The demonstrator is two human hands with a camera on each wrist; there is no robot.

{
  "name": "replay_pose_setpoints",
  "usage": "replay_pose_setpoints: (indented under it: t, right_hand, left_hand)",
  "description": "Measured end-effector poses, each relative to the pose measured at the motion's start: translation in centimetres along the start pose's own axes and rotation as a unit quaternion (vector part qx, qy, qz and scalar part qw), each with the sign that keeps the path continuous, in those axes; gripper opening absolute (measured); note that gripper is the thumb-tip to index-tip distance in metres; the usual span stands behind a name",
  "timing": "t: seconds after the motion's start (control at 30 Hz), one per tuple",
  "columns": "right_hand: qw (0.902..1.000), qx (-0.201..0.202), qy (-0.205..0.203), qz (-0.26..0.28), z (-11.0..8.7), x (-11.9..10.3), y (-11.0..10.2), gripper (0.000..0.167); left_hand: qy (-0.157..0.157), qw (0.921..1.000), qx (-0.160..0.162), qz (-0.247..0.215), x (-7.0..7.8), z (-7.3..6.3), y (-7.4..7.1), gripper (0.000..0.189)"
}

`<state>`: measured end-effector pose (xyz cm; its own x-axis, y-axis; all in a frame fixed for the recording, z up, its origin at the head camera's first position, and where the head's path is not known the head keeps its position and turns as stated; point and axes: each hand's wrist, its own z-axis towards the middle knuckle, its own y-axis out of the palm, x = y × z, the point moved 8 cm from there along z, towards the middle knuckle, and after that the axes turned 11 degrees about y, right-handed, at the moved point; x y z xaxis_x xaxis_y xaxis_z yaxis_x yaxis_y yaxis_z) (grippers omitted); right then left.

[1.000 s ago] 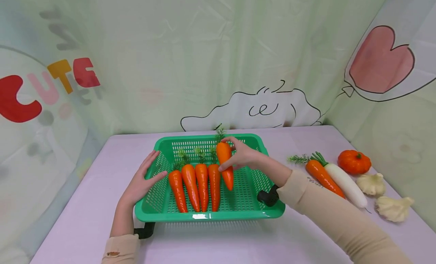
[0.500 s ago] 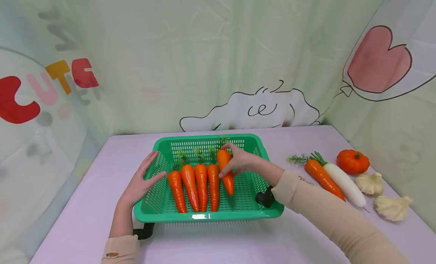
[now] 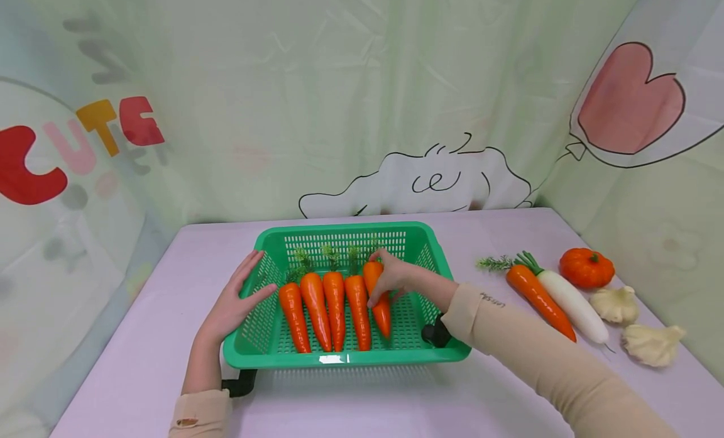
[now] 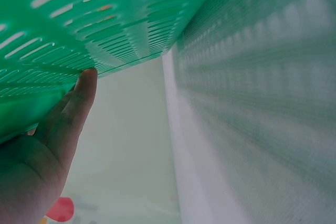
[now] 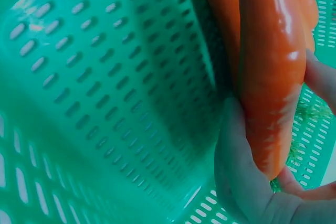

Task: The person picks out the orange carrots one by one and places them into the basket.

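In the head view, a green plastic basket (image 3: pixel 283 361) holds several orange carrots (image 3: pixel 318 312) in a row, leafy tops toward the far side. My right hand (image 3: pixel 390 276) grips one carrot (image 3: pixel 383 315) at the row's right end, low inside the basket. The right wrist view shows its thumb on one side of that glossy carrot (image 5: pixel 270 66) and fingers on the other. At the basket's left side, my left hand (image 3: pixel 234 303) holds the rim, thumb over the inside and fingers outside. The left wrist view has its fingers (image 4: pixel 79 103) against the slotted outer wall.
Right of the basket lie another carrot (image 3: pixel 537 296), a white radish (image 3: pixel 571 306), a small orange pumpkin (image 3: pixel 586 268) and two garlic bulbs (image 3: pixel 653 345). A printed curtain (image 3: pixel 339 98) hangs behind the pale table (image 3: pixel 141 337).
My right hand has lowered its carrot toward the basket floor and nearer me. The neighbouring carrot's tip has shifted slightly right. My left hand has stayed on the rim.
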<state>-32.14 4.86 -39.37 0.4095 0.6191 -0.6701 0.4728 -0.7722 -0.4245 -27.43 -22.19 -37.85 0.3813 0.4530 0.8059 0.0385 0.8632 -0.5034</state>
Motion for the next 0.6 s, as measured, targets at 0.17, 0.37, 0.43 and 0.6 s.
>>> replay_pose_setpoints:
  t: [0.17, 0.37, 0.43, 0.6]
  right_hand:
    - [0.9996, -0.022, 0.018, -0.003, 0.2, 0.7, 0.4, 0.089]
    - [0.9982, -0.049, 0.033, 0.009, 0.3, 1.2, 0.7, 0.085]
    - [0.9980, -0.050, 0.036, 0.013, 0.3, 1.2, 0.6, 0.082]
    - [0.9977, -0.046, 0.042, 0.027, 0.2, 1.2, 0.3, 0.076]
  left_hand:
    - [0.001, 1.0000, -0.001, 0.001, 0.0, 0.0, 0.0, 0.071]
    - [-0.004, 1.0000, -0.001, 0.005, -0.1, 0.0, 0.0, 0.071]
    - [-0.005, 1.0000, -0.001, 0.005, -0.1, 0.0, 0.0, 0.071]
    - [-0.005, 1.0000, -0.001, 0.004, 0.0, 0.0, 0.0, 0.071]
